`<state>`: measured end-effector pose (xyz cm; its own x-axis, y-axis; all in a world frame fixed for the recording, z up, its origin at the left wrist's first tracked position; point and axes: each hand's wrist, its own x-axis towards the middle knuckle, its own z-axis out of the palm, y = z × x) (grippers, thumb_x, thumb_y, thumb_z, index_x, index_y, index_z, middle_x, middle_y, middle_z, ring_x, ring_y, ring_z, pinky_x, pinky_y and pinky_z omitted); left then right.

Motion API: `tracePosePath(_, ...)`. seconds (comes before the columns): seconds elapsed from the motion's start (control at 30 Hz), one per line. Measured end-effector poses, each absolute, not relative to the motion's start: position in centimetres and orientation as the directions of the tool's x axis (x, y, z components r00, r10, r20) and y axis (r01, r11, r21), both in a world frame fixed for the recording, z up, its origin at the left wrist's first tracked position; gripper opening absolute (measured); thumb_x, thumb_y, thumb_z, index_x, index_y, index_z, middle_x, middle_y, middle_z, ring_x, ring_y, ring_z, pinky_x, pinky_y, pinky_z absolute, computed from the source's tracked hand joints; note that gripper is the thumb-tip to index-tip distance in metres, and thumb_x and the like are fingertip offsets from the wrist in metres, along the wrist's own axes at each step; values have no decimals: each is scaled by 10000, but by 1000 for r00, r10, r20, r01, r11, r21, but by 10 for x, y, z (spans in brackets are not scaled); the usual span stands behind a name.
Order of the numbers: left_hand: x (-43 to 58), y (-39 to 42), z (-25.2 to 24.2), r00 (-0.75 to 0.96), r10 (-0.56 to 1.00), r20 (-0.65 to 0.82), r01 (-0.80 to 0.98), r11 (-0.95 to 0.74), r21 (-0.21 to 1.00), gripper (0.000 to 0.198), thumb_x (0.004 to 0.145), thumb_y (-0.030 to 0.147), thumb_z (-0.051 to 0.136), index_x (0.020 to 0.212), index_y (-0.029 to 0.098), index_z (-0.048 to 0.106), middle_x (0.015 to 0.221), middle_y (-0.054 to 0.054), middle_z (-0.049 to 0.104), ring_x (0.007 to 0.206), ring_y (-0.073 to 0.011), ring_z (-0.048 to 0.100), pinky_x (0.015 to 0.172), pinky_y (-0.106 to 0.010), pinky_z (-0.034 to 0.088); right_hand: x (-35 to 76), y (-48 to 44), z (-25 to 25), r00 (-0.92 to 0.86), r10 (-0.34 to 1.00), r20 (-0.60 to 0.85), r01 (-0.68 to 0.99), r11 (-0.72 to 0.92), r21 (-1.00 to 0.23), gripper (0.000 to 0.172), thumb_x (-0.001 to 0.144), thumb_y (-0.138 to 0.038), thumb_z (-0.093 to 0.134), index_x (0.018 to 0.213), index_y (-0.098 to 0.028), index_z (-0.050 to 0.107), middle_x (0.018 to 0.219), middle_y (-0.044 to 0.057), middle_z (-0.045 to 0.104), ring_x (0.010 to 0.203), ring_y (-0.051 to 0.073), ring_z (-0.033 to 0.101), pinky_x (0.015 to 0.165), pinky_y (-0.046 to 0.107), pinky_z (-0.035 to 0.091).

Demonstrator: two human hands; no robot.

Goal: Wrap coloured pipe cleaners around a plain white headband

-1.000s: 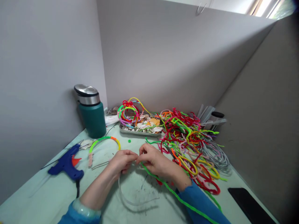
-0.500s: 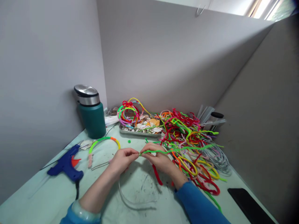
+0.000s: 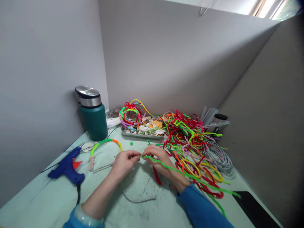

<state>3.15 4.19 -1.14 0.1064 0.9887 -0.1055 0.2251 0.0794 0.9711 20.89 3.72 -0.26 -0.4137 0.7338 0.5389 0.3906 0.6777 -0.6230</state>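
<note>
My left hand (image 3: 125, 163) is closed in a pinch, with its fingertips nearly meeting those of my right hand. From beneath it a thin grey curved band (image 3: 140, 201) hangs out over the table. My right hand (image 3: 161, 161) pinches the near end of a bright green pipe cleaner (image 3: 201, 180), whose long tail trails across the wrist to the lower right. Below the right palm pokes a red fuzzy length (image 3: 156, 176); what it joins is hidden. To the left lies a headband (image 3: 106, 141) wrapped in coloured pipe cleaner.
A blue glue gun (image 3: 67, 166) lies at left, near a teal bottle (image 3: 93, 122). Behind my hands stands a metal tray (image 3: 142, 136) of shells and colourful hoops (image 3: 130, 117). A tangled heap of pipe cleaners (image 3: 187, 133) covers the right side, with a black phone-like slab (image 3: 256, 209) nearer.
The green pipe cleaner's free tail has swung down towards me, now crossing my right wrist. The grey band has turned and shows thinner. The red length has shifted slightly left.
</note>
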Motion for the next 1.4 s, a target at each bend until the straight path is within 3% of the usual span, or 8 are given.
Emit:
tracePosePath(0.27, 33, 44, -14, 90, 996, -1, 198, -17, 980, 140, 595, 248, 690, 705, 161, 701, 667, -46, 692, 565, -157, 576, 478, -205, 372, 205, 37, -2, -418, 722, 552, 398, 692, -603, 193, 863, -320, 532, 850, -175, 659, 814, 49, 638, 781, 146, 585, 708, 268, 460)
tracePosePath(0.5, 34, 44, -15, 46, 993, -105, 315, 85, 945, 113, 628, 270, 649, 666, 164, 648, 513, 16, 613, 286, -74, 381, 335, -203, 238, 205, 39, -5, -397, 716, 575, 392, 698, -599, 200, 862, -322, 530, 822, -168, 651, 784, 46, 624, 753, 142, 575, 684, 260, 455)
tracePosePath(0.67, 32, 44, -13, 100, 995, 7, 344, -41, 938, 142, 657, 283, 628, 669, 155, 689, 615, -41, 678, 563, -152, 577, 524, -218, 382, 204, 42, -7, -405, 679, 613, 374, 734, -566, 192, 857, -318, 535, 819, -170, 651, 770, 54, 621, 748, 152, 562, 670, 271, 455)
tracePosePath(0.8, 32, 43, -11, 109, 993, 37, 395, -77, 915, 148, 652, 288, 634, 708, 170, 703, 668, -39, 690, 643, -175, 595, 588, -232, 398, 204, 42, -7, -394, 675, 624, 381, 738, -557, 184, 858, -298, 529, 801, -165, 644, 736, 47, 612, 702, 148, 548, 638, 263, 440)
tracePosePath(1.03, 36, 37, -5, 129, 983, 134, 488, -181, 854, 175, 706, 331, 597, 734, 197, 707, 701, 0, 703, 631, -157, 592, 589, -227, 404, 202, 36, 0, -337, 755, 563, 386, 656, -648, 170, 845, -292, 551, 778, -164, 641, 738, 34, 606, 702, 140, 546, 645, 241, 417)
tracePosePath(1.27, 36, 33, -7, 186, 935, 303, 530, -355, 770, 139, 747, 244, 589, 768, 238, 727, 776, 18, 726, 711, -142, 632, 659, -212, 422, 200, 35, 1, -259, 824, 503, 343, 565, -750, 123, 822, -241, 560, 749, -169, 628, 722, 25, 604, 696, 140, 556, 641, 229, 419)
tracePosePath(1.4, 36, 32, -6, 239, 904, 354, 531, -427, 732, 131, 761, 228, 595, 765, 231, 726, 755, 11, 717, 704, -134, 626, 653, -210, 419, 199, 35, -3, -213, 892, 399, 315, 449, -836, 110, 790, -263, 587, 764, -164, 628, 705, 15, 591, 657, 132, 536, 584, 216, 407)
